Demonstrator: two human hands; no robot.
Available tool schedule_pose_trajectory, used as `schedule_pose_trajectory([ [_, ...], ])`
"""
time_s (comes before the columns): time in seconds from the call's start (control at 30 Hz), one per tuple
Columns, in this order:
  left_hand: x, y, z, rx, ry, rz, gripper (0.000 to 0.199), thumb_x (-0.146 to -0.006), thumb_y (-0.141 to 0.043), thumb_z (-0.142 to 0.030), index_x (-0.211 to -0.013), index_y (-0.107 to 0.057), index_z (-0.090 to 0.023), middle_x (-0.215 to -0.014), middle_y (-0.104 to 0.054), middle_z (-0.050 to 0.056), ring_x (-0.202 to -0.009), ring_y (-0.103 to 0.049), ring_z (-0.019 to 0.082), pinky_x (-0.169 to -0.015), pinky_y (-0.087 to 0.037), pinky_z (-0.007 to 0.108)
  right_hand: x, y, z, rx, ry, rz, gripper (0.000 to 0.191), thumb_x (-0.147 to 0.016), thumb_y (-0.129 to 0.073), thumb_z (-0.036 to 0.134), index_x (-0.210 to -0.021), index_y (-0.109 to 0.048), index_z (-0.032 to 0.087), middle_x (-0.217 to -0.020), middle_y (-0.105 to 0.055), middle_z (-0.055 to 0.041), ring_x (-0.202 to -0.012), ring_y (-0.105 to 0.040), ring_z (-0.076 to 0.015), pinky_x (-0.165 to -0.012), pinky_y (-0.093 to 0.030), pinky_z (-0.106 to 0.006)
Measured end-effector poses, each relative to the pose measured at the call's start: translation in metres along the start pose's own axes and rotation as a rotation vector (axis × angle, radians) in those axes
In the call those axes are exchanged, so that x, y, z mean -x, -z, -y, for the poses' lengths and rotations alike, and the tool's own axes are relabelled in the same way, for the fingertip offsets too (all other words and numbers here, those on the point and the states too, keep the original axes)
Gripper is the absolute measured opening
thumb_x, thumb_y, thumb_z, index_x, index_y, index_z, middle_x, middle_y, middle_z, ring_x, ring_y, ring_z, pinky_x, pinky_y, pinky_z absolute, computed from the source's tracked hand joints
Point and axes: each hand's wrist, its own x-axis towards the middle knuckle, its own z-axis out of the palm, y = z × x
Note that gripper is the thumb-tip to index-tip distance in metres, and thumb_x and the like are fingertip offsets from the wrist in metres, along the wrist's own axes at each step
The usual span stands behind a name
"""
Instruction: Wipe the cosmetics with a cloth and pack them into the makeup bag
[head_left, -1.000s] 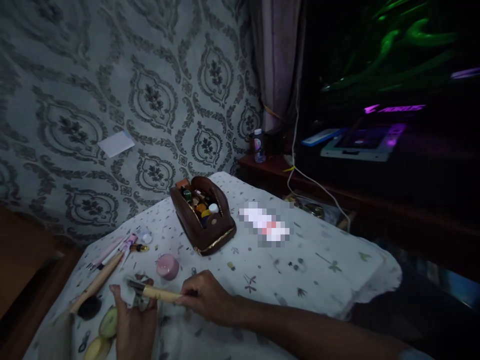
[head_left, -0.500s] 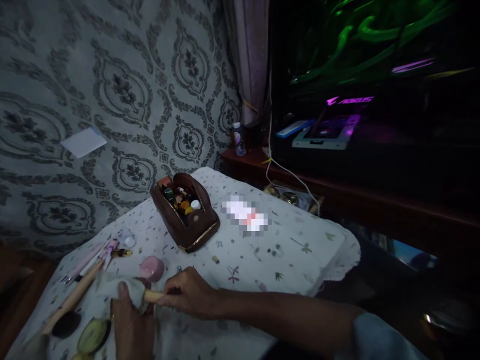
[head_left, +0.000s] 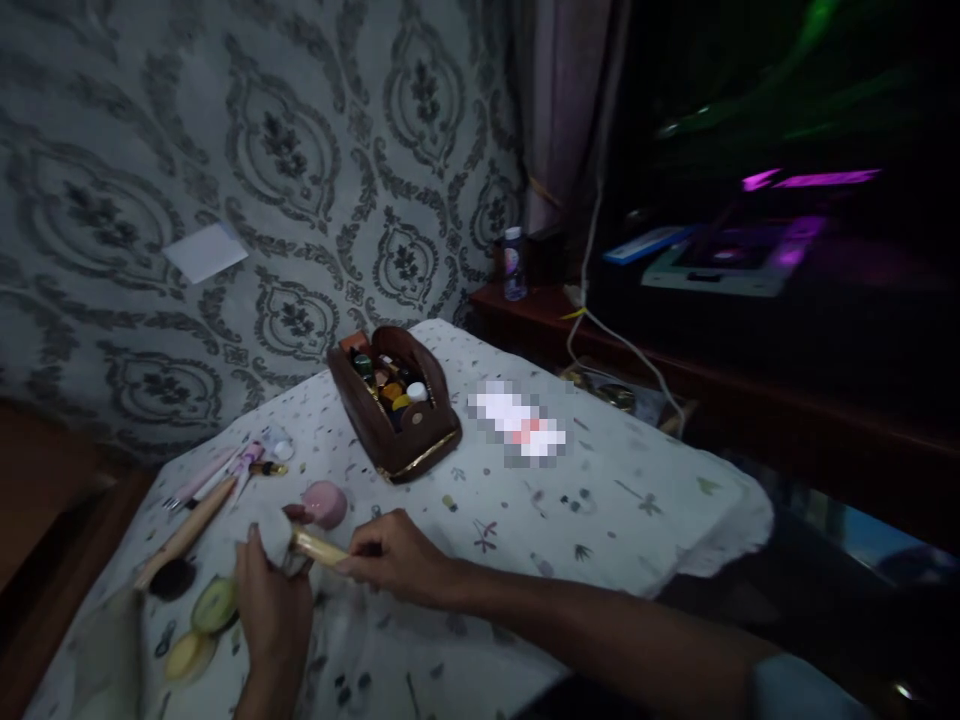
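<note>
In my right hand (head_left: 401,560) is the pale, wooden-looking handle of a brush (head_left: 319,548), pinched between thumb and fingers. My left hand (head_left: 274,605) closes around a white cloth (head_left: 264,530) wrapped over the brush's other end, so the bristles are hidden. Just beyond the cloth sits a pink round container (head_left: 325,503). To the left lie several makeup brushes, among them a long pale-handled brush (head_left: 187,530) with a dark head. Beside my left wrist are a green round item (head_left: 215,604) and a yellow round item (head_left: 189,657).
An unzipped brown bag (head_left: 420,450) full of small bottles and caps stands mid-table. Right of it lies a pixelated item (head_left: 517,420). The patterned tablecloth (head_left: 600,540) ends at the right. A bottle (head_left: 514,268) stands on a dark red shelf, with a white cable (head_left: 637,350) hanging nearby.
The view has shifted, so the table and bag appear farther right and slightly higher. More of the brush handle shows between my hands. Both hands keep their hold.
</note>
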Motion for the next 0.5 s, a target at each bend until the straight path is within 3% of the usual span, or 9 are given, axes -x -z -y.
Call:
schedule_pose_trajectory([
  [0.1,-0.001,-0.007,-0.008,0.124,0.088,-0.087,0.018,-0.073,-0.063,-0.036,-0.086,-0.060,-0.023,-0.086,-0.066,0.001,-0.084,-0.064,0.021,-0.063,-0.049,0.027,0.001,-0.001,0.002,0.027,-0.035,0.042,0.023,-0.079,-0.068,0.025,-0.059,-0.064,0.014,-0.048,-0.052,0.0059,-0.047,-0.048,-0.0075,-0.048,-0.033,-0.018],
  [0.2,-0.002,-0.014,-0.015,0.571,0.368,-0.172,0.024,-0.077,-0.057,-0.042,-0.093,-0.059,-0.023,-0.075,-0.062,-0.002,-0.067,-0.061,0.013,-0.059,-0.047,0.023,-0.001,-0.004,0.003,0.059,-0.049,0.053,0.023,-0.079,-0.065,0.023,-0.058,-0.062,0.015,-0.047,-0.052,0.0053,-0.046,-0.047,-0.0081,-0.047,-0.033,-0.018],
  [0.27,-0.001,-0.015,-0.019,0.713,0.481,-0.187,0.028,-0.078,-0.059,-0.042,-0.099,-0.058,-0.025,-0.078,-0.062,-0.003,-0.066,-0.061,0.012,-0.060,-0.048,0.023,-0.002,-0.006,0.002,0.058,-0.056,0.063,0.021,-0.079,-0.063,0.023,-0.059,-0.062,0.015,-0.049,-0.052,0.0049,-0.047,-0.048,-0.0088,-0.047,-0.033,-0.019],
  [0.4,0.005,-0.012,-0.023,0.701,0.512,-0.172,0.036,-0.080,-0.060,-0.042,-0.113,-0.053,-0.030,-0.094,-0.064,-0.001,-0.073,-0.064,0.013,-0.065,-0.051,0.025,-0.002,-0.008,0.002,0.061,-0.044,0.077,0.025,-0.081,-0.060,0.030,-0.059,-0.059,0.017,-0.050,-0.050,0.0043,-0.047,-0.049,-0.0098,-0.048,-0.035,-0.020],
  [0.5,0.010,-0.012,-0.023,0.646,0.498,-0.127,0.043,-0.081,-0.053,-0.059,-0.110,-0.053,-0.026,-0.102,-0.063,0.005,-0.084,-0.065,0.017,-0.062,-0.051,0.026,-0.003,-0.007,0.003,0.091,-0.031,0.060,0.030,-0.082,-0.058,0.034,-0.057,-0.055,0.018,-0.049,-0.049,0.0038,-0.047,-0.048,-0.0104,-0.048,-0.034,-0.021],
])
